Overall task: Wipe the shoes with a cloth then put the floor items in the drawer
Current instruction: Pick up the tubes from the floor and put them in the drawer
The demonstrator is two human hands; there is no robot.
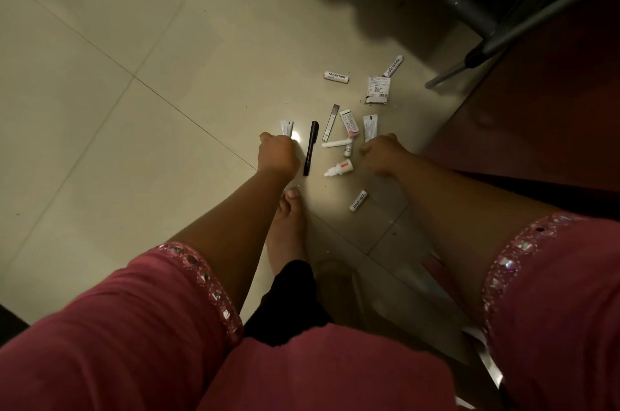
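Both hands down at the tiled floor (141, 149), mid-frame: my left hand (279, 155) curls round a small white tube (287, 127), my right hand (380, 154) curls beside another tube (370, 127), whether gripping I cannot tell. Light, slippery things; pinch the middles.

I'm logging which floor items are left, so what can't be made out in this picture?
- Left hand: knuckles hide most of a white tube.
- Right hand: grasp on a second tube hidden.
- Torn carton: print too small.
- Drawer, shoes: out of frame.
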